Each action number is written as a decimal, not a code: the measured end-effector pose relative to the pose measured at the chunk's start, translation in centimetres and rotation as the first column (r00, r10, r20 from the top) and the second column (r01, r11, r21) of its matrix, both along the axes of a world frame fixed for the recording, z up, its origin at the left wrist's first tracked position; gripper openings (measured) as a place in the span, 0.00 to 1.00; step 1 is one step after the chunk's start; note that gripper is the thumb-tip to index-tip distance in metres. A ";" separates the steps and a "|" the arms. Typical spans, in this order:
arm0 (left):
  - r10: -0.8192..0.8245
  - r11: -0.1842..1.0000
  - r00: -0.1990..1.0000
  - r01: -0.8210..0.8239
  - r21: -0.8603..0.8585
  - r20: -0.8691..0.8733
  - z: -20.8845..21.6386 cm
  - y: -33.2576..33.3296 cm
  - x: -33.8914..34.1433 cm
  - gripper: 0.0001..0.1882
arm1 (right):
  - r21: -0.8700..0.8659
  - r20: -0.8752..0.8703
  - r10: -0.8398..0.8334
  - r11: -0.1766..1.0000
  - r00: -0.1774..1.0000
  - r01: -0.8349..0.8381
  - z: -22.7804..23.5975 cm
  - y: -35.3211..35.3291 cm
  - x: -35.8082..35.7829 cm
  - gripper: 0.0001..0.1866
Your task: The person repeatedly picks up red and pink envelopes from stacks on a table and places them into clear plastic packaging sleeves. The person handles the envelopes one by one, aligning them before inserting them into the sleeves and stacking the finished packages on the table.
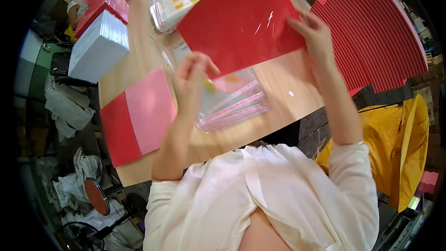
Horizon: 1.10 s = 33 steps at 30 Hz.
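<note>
A glossy red sheet or folder (241, 23), shiny as if in a clear sleeve, is tilted above the table. My right hand (315, 35) grips its right edge, thumb on the front. My left hand (195, 67) is at its lower left corner with fingers curled, slightly blurred; whether they pinch the corner cannot be made out. Below lie several clear plastic bags (234, 107) with pink-printed strips, fanned in a loose stack. Left of them, a folder or sheets in pink (151, 107) and red (120, 130) lie flat near the table's edge.
A tall fanned stack of red folders (371, 37) fills the right. At the far left stand white stacked sheets (100, 46) and red stacks (114, 4); a person (76, 9) is beyond. A white basket (162, 18) sits behind. Yellow cloth (395, 139) hangs at right.
</note>
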<state>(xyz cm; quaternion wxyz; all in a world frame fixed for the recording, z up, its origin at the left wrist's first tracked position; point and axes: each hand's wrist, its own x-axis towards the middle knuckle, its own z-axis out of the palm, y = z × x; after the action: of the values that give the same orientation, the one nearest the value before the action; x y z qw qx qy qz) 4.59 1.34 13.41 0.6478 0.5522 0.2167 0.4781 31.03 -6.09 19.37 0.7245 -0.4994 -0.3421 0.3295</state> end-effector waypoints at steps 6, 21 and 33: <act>-0.252 0.650 0.962 0.090 -0.755 -0.102 -11.1 -8.9 0.3 0.12 | -0.352 -0.622 -0.137 0.928 0.771 -0.119 -16.4 -6.4 -8.9 0.12; -0.110 0.618 0.978 -0.072 -0.783 -0.177 -13.6 -9.6 -1.2 0.12 | -0.616 -0.292 0.169 0.720 0.941 -0.320 -18.6 -10.6 -10.4 0.05; -0.169 0.768 0.931 -0.082 -0.635 -0.324 -13.4 -10.3 -1.4 0.23 | -0.416 0.748 0.495 0.869 0.442 -0.269 -17.8 -7.5 -10.6 0.09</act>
<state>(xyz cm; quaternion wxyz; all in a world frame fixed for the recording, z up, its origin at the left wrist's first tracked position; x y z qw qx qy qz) 3.23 -8.93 0.04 0.7560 0.3826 0.4686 0.2501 20.39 -13.58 1.54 0.3122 -0.5853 -0.7074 0.2441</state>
